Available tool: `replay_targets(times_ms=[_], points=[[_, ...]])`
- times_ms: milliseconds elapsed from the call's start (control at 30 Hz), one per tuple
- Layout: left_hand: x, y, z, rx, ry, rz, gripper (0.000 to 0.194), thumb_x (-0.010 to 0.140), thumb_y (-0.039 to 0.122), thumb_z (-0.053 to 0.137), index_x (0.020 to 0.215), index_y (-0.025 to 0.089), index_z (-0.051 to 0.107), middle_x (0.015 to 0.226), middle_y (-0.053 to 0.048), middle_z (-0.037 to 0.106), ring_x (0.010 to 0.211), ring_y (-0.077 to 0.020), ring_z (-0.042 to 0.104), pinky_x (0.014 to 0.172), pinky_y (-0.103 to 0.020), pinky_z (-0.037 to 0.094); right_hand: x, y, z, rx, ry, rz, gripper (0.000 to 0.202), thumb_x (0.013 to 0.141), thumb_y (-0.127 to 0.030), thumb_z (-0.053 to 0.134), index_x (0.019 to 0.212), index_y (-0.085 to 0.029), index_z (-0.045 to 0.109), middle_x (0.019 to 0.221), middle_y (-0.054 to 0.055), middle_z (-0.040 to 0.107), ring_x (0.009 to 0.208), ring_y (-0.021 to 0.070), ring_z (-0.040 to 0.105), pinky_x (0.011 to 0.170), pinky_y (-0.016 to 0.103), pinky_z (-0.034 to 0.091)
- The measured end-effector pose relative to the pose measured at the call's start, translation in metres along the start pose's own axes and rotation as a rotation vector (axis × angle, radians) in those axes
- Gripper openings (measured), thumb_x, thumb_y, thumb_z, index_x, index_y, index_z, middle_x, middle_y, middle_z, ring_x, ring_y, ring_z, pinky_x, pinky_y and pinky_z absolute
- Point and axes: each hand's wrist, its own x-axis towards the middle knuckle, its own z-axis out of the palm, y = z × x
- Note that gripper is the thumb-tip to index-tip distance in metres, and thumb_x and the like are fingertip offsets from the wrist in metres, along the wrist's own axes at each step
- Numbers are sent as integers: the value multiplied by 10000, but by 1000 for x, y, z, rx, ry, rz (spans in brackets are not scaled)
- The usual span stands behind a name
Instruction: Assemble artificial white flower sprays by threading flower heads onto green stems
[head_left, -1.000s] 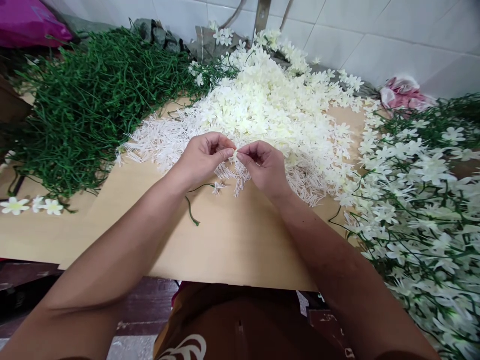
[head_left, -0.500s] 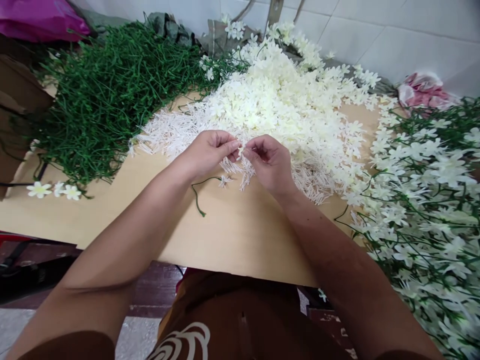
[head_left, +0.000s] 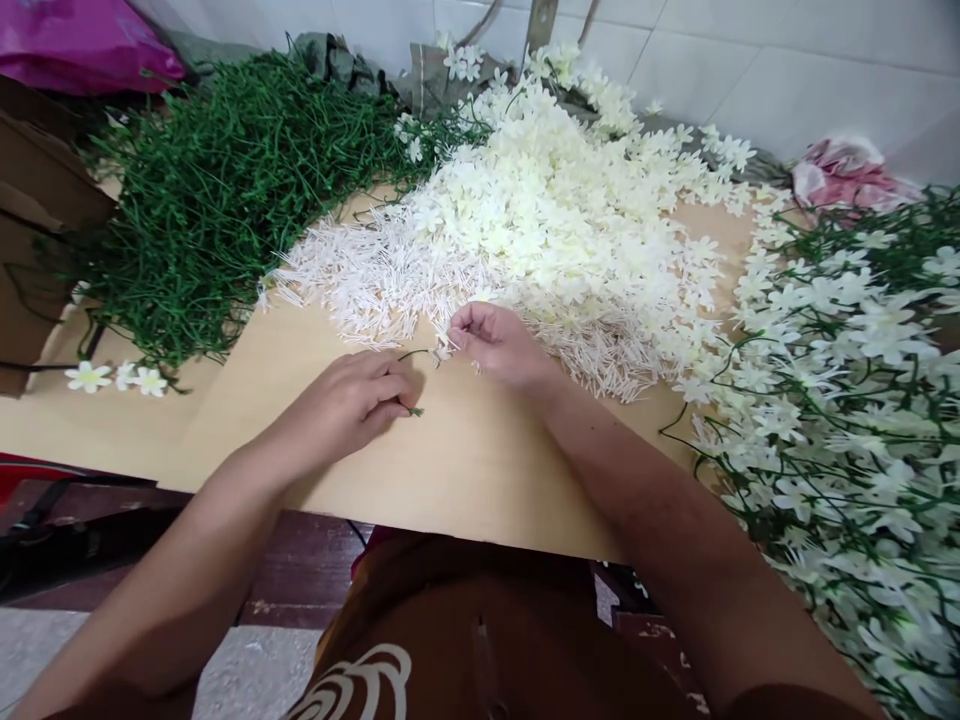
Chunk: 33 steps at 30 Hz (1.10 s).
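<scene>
My left hand (head_left: 364, 402) is closed on a short green stem (head_left: 417, 411) lying on the tan board; its tip shows beside my fingertips and its thin upper part runs toward small white pieces (head_left: 439, 352). My right hand (head_left: 487, 342) is pinched at the front edge of the pile of white sticks (head_left: 375, 270), just right of those pieces. Something small and white shows at its fingertips, too small to name. Behind my right hand rises a heap of cream-white flower heads (head_left: 555, 190).
Green stems (head_left: 247, 180) are heaped at the back left, near a cardboard box (head_left: 37, 220) and a magenta bag (head_left: 82, 45). Flowers on stems (head_left: 847, 400) fill the right side. Three blossoms (head_left: 124, 378) lie at the left on the board (head_left: 480, 480).
My hands have moved apart. The left came down and left and closed on the green stem that lay loose; the right moved slightly down and left.
</scene>
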Motion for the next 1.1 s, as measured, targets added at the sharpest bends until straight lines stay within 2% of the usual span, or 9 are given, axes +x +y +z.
replay_targets(times_ms=[100, 200, 267, 400, 500, 633, 833, 1100], points=[[9, 0, -3, -66, 96, -36, 143, 832, 244, 501, 769, 221, 628, 820, -39, 652, 812, -186, 580, 759, -329, 415, 2, 3, -5, -40, 126, -22, 414, 639, -528, 731, 690, -179, 515, 604, -53, 491, 545, 59, 428, 545, 229, 388], [25, 1, -15, -223, 281, -198, 137, 798, 315, 553, 740, 205, 611, 746, -30, 636, 738, -169, 572, 709, -308, 420, 1, -1, -14, -7, 225, -53, 448, 607, -569, 742, 699, -181, 536, 618, -37, 536, 568, 73, 472, 558, 235, 407], [44, 1, -22, -381, 397, -294, 162, 749, 349, 604, 745, 188, 618, 732, -29, 635, 712, -157, 566, 695, -296, 430, 0, -6, -17, 44, 234, -64, 452, 599, -575, 750, 711, -184, 554, 640, -26, 573, 594, 84, 517, 580, 244, 439], [87, 1, -19, -664, 475, -366, 215, 684, 349, 677, 737, 155, 600, 692, -18, 612, 666, -129, 547, 652, -270, 437, -3, -17, -22, 150, 221, -57, 420, 599, -520, 783, 722, -176, 576, 661, -18, 602, 625, 86, 572, 641, 250, 489], [106, 2, -5, -845, 458, -414, 180, 643, 275, 705, 697, 149, 589, 651, 0, 608, 631, -107, 541, 636, -246, 444, -2, -18, -28, 153, 207, -32, 431, 571, -510, 803, 701, -164, 583, 637, -16, 600, 610, 84, 567, 632, 246, 488], [103, 2, 10, -982, 325, -431, 182, 615, 258, 727, 688, 134, 616, 629, 13, 615, 598, -88, 531, 610, -225, 426, 1, -13, -34, 98, 164, 26, 443, 555, -513, 811, 682, -149, 591, 629, -8, 605, 591, 80, 547, 580, 230, 455], [95, -2, 12, -1067, 304, -449, 270, 575, 310, 773, 701, 123, 625, 638, 5, 626, 594, -87, 538, 595, -217, 406, 1, -15, -36, 91, 159, 87, 417, 537, -477, 829, 670, -154, 601, 615, -13, 616, 575, 77, 531, 535, 214, 416], [95, -3, 13, -1141, 303, -459, 239, 612, 284, 761, 681, 123, 599, 628, 12, 621, 575, -76, 534, 580, -207, 399, -3, -18, -35, 58, 135, 82, 337, 610, -400, 803, 671, -141, 596, 619, -12, 603, 554, 66, 499, 523, 214, 379]])
